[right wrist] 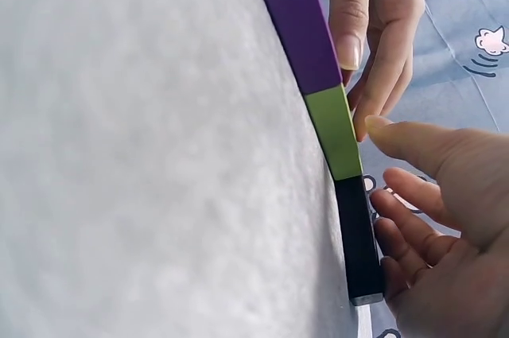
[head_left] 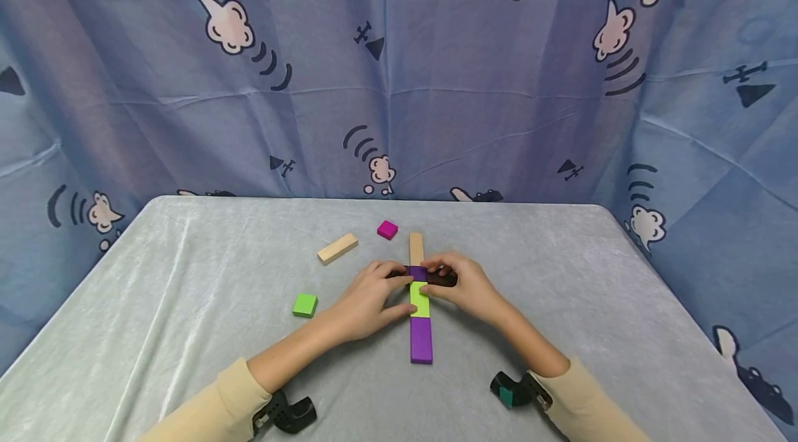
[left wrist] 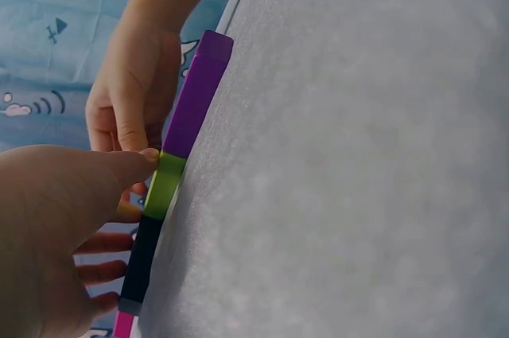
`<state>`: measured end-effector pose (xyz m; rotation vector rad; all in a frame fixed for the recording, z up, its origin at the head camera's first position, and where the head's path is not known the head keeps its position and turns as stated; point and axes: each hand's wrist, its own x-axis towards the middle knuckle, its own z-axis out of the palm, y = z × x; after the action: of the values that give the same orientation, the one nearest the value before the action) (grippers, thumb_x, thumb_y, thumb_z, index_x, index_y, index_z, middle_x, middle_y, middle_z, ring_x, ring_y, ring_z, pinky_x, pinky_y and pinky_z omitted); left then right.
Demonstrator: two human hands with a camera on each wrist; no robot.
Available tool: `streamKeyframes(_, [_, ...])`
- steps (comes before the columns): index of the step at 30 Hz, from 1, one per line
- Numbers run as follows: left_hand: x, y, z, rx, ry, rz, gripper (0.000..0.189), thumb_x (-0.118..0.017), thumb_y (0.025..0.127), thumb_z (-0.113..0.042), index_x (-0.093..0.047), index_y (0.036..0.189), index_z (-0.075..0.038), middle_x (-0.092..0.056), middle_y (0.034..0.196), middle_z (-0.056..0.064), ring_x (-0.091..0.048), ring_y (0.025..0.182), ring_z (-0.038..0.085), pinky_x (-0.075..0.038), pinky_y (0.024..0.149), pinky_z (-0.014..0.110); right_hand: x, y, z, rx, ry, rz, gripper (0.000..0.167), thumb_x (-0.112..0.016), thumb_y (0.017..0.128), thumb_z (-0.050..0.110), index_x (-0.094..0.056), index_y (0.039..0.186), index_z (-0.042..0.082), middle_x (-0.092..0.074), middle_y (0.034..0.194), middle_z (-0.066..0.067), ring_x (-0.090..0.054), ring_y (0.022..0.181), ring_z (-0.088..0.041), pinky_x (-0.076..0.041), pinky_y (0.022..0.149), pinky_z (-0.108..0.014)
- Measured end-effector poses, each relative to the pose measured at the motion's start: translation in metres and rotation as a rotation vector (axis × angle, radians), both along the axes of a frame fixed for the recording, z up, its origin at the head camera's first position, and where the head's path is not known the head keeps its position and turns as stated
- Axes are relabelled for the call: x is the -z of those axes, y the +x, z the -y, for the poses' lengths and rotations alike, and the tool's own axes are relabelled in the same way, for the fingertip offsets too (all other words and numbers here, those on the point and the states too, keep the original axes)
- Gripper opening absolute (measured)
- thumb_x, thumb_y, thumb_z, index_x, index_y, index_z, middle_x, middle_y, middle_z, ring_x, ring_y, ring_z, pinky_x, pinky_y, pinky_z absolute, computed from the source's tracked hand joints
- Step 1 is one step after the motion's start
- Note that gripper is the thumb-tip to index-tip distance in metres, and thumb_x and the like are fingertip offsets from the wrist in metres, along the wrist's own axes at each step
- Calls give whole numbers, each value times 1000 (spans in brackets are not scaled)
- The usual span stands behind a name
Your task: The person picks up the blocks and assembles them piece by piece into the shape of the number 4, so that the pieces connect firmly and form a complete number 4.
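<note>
A row of blocks runs along the table's middle: a purple block (head_left: 420, 341) nearest, a yellow-green block (head_left: 420, 307), a small dark purple block (head_left: 418, 273) and a natural wood block (head_left: 415, 248) farthest. A dark, almost black block (head_left: 444, 279) lies crosswise, jutting out on both sides of the row. My left hand (head_left: 368, 300) reaches in from the left, its thumb at the yellow-green block's edge and its fingers by the dark block's left part. From the right, my right hand (head_left: 464, 286) has its thumb over the yellow-green block and its fingers along the dark block's right part.
Left of the row lie a bright green square block (head_left: 305, 305) and a loose wood block (head_left: 337, 249). A magenta block (head_left: 387, 229) sits farther back. A pale cloth covers the table (head_left: 218, 276), and a blue patterned curtain (head_left: 312, 68) hangs behind it.
</note>
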<state>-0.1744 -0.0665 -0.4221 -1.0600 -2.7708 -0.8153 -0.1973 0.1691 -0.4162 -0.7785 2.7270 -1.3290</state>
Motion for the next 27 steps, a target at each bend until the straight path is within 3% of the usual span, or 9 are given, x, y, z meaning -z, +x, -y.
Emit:
streamKeyframes(12, [-2, -2, 2, 21, 39, 37, 47, -76, 100, -31, -70, 136, -2, -63, 140, 17, -56, 126, 34, -48, 108, 51, 5, 0, 0, 0, 30, -12, 32, -85, 89, 9, -75, 118, -3, -68, 108, -11, -57, 97, -20, -51, 86, -31])
streamKeyframes(22, [-11, -7, 11, -14, 87, 72, 44, -75, 100, -26, -70, 135, 1, -66, 133, 17, -59, 123, 35, -52, 104, 49, 6, 0, 2, 7, 44, -1, 33, -84, 90, 10, -75, 120, -2, -64, 110, -11, -57, 99, -20, -51, 88, -32])
streamKeyframes(27, [-15, -9, 16, -41, 54, 84, 44, -75, 101, -30, -71, 135, -2, -67, 130, 15, -61, 121, 31, -54, 102, 47, 7, 0, 2, 10, 49, -6, 33, -84, 91, 10, -75, 121, -1, -64, 110, -11, -57, 99, -20, -51, 88, -33])
